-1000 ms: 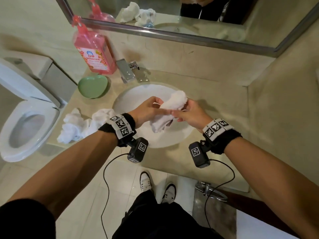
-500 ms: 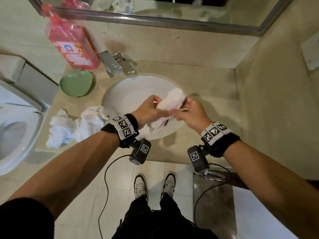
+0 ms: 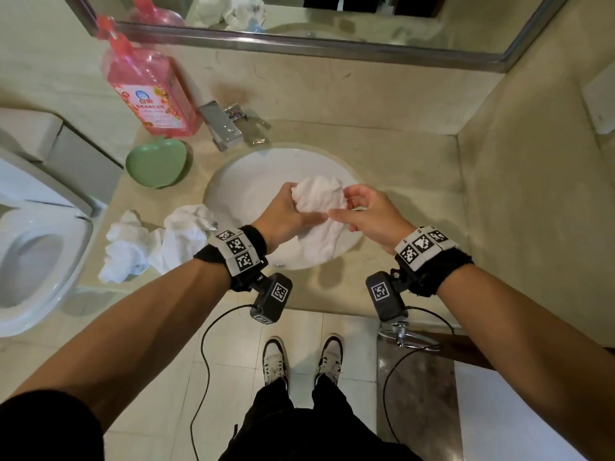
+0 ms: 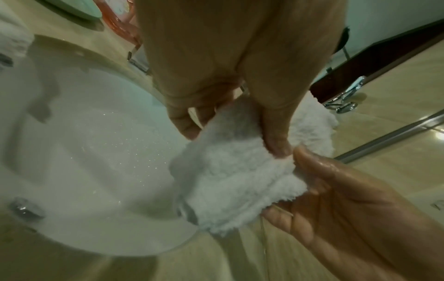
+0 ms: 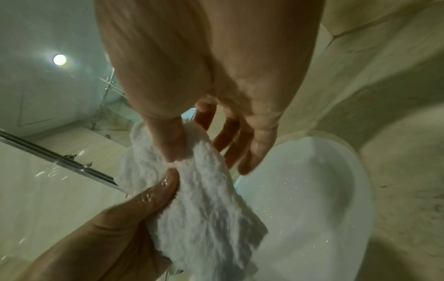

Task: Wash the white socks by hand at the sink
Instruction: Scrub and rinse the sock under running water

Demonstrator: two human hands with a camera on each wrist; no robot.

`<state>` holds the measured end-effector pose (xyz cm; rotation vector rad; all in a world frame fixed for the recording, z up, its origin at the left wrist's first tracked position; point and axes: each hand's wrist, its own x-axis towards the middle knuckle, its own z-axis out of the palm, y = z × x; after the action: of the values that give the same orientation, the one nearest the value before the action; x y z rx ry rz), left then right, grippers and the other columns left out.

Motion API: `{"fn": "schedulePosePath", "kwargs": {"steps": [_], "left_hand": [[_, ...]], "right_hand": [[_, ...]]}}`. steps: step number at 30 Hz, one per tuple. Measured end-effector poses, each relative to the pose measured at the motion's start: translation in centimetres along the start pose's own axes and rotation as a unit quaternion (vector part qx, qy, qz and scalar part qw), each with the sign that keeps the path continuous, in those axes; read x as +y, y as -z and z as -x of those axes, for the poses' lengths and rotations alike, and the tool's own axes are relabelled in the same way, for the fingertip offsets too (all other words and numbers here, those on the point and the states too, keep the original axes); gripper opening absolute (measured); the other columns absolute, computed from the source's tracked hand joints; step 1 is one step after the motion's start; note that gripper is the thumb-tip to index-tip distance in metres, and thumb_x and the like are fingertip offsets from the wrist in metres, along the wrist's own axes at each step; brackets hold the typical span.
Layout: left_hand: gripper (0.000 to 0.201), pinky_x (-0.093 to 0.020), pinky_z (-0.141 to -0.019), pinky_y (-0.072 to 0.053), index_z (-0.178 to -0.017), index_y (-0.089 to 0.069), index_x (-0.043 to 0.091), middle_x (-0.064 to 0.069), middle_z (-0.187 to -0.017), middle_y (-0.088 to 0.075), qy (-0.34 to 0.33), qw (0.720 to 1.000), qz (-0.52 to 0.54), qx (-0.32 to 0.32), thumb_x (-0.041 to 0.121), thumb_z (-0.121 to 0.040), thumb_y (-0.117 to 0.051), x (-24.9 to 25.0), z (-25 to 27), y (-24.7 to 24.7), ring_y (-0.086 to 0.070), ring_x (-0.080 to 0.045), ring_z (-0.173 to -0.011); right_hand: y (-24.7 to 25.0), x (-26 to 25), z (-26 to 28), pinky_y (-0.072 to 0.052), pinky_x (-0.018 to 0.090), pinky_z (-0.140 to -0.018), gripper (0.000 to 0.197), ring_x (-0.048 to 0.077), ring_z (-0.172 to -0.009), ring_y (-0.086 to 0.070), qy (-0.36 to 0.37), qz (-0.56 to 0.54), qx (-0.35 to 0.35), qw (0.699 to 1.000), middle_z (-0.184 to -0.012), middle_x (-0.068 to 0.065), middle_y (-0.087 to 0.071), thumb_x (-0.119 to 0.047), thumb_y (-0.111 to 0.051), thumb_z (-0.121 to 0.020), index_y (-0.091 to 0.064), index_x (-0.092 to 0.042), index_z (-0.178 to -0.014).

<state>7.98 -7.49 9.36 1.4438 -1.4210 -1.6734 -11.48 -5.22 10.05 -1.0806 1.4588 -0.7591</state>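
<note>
Now your view has tilted back down a little compared with half a second ago, so the beige stone tabletop (image 3: 399,154) and the round white sink basin (image 3: 253,181) sit lower in the head view, and the white toilet (image 3: 30,247) on the left shows more of its seat. The pink pump bottle of liquid soap (image 3: 149,91) and the green heart-shaped dish (image 3: 156,164) stand where they were beside the chrome tap (image 3: 223,128). The heap of crumpled white socks (image 3: 156,241) lies unchanged on the tabletop left of the basin. The fluffy white sock (image 3: 319,207) you are washing is above the basin, between both hands, but it is now spread wider and bunched at the top instead of stretched into a narrow roll. Your left hand (image 3: 286,217) grips its left side with fingers curled around it. Your right hand (image 3: 369,214) pinches its right edge between thumb and forefinger, the other fingers (image 5: 250,150) loose.
</note>
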Motion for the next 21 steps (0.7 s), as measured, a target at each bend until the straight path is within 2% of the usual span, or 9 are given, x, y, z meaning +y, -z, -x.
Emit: {"fn": "schedulePosePath", "kwargs": {"steps": [2, 5, 7, 9, 12, 14, 16, 18, 21], "left_hand": [[0.062, -0.037, -0.082, -0.058, -0.12, -0.053, 0.011, -0.006, -0.11, -0.07, 0.018, 0.999, -0.019, 0.042, 0.025, -0.072, -0.088, -0.1, 0.0, 0.4, -0.069, -0.023, -0.098], [0.052, -0.034, -0.078, -0.058, -0.107, -0.07, 0.014, -0.001, -0.1, -0.076, 0.045, 0.999, -0.01, -0.006, 0.048, -0.071, -0.084, 0.0, 0.0, 0.7, -0.073, -0.021, -0.092], [0.051, -0.033, -0.074, -0.058, -0.107, -0.072, 0.014, -0.002, -0.101, -0.076, 0.039, 0.999, 0.033, -0.018, 0.054, -0.076, -0.079, -0.2, -0.1, 0.6, -0.074, -0.022, -0.092], [0.046, -0.036, -0.076, -0.06, -0.108, -0.07, 0.015, -0.003, -0.101, -0.076, 0.018, 0.997, 0.069, 0.019, 0.053, -0.081, -0.075, -0.1, 0.1, 0.3, -0.073, -0.023, -0.094], [0.057, -0.037, -0.075, -0.057, -0.099, -0.069, 0.013, 0.0, -0.092, -0.074, 0.03, 0.996, -0.012, 0.088, 0.066, -0.079, -0.066, -0.5, -0.4, 0.5, -0.071, -0.02, -0.082], [0.051, -0.035, -0.066, -0.052, -0.085, -0.063, 0.01, 0.001, -0.075, -0.064, 0.06, 0.997, -0.011, 0.054, 0.061, -0.079, -0.063, -0.9, -0.8, 0.6, -0.061, -0.017, -0.065], [0.038, -0.041, -0.068, -0.056, -0.096, -0.053, 0.008, -0.004, -0.078, -0.059, 0.089, 0.995, 0.038, 0.035, 0.042, -0.084, -0.062, -1.2, -1.2, 0.1, -0.059, -0.02, -0.07], [0.027, -0.036, -0.059, -0.054, -0.098, -0.045, 0.009, -0.004, -0.077, -0.06, 0.084, 0.995, 0.014, 0.058, 0.032, -0.092, -0.058, -1.7, -1.7, -0.7, -0.058, -0.019, -0.066], [0.04, -0.027, -0.053, -0.042, -0.071, -0.054, 0.011, 0.0, -0.053, -0.055, 0.065, 0.993, -0.081, 0.047, 0.042, -0.096, -0.049, -2.3, -2.2, -2.5, -0.052, -0.018, -0.045]], "right_hand": [[-0.1, 0.0, 0.2, -0.06, 0.035, -0.079, 0.036, 0.028, -0.1, -0.071, -0.001, -0.018, -0.011, 1.0, -0.112, 0.015, -0.07, -0.014, -0.076, -0.088, -0.058, -0.006, -0.118], [-0.8, -0.1, 0.5, -0.061, 0.046, -0.083, 0.037, 0.025, -0.099, -0.073, 0.01, -0.033, 0.037, 0.999, -0.11, 0.01, -0.073, -0.017, -0.072, -0.091, -0.053, -0.007, -0.121], [-1.1, 0.0, 0.5, -0.06, 0.047, -0.085, 0.037, 0.023, -0.099, -0.073, 0.005, -0.066, 0.063, 0.996, -0.112, 0.008, -0.073, -0.016, -0.071, -0.092, -0.054, -0.008, -0.125], [-1.1, 0.4, 0.8, -0.061, 0.044, -0.084, 0.038, 0.023, -0.101, -0.072, -0.031, -0.105, 0.01, 0.994, -0.117, 0.01, -0.071, -0.01, -0.07, -0.092, -0.055, -0.008, -0.127], [-0.7, 1.6, 1.4, -0.062, 0.037, -0.074, 0.041, 0.023, -0.1, -0.072, -0.048, -0.101, -0.036, 0.993, -0.116, 0.013, -0.069, 0.002, -0.069, -0.089, -0.049, -0.014, -0.121], [-0.2, 2.2, 1.4, -0.062, 0.039, -0.071, 0.035, 0.022, -0.096, -0.072, -0.03, -0.086, 0.021, 0.996, -0.114, 0.012, -0.069, 0.002, -0.065, -0.091, -0.049, -0.022, -0.11], [0.6, 2.7, 1.2, -0.061, 0.045, -0.077, 0.032, 0.025, -0.1, -0.069, -0.03, -0.06, 0.077, 0.995, -0.116, 0.011, -0.068, 0.0, -0.059, -0.092, -0.047, -0.026, -0.106], [1.5, 3.4, 1.5, -0.06, 0.047, -0.077, 0.035, 0.026, -0.105, -0.066, -0.044, -0.038, 0.067, 0.996, -0.122, 0.009, -0.065, 0.002, -0.054, -0.091, -0.045, -0.028, -0.106], [2.8, 4.9, 2.5, -0.059, 0.036, -0.063, 0.039, 0.022, -0.105, -0.066, -0.061, -0.037, 0.035, 0.997, -0.124, 0.0, -0.064, 0.005, -0.052, -0.088, -0.045, -0.03, -0.104]]}}
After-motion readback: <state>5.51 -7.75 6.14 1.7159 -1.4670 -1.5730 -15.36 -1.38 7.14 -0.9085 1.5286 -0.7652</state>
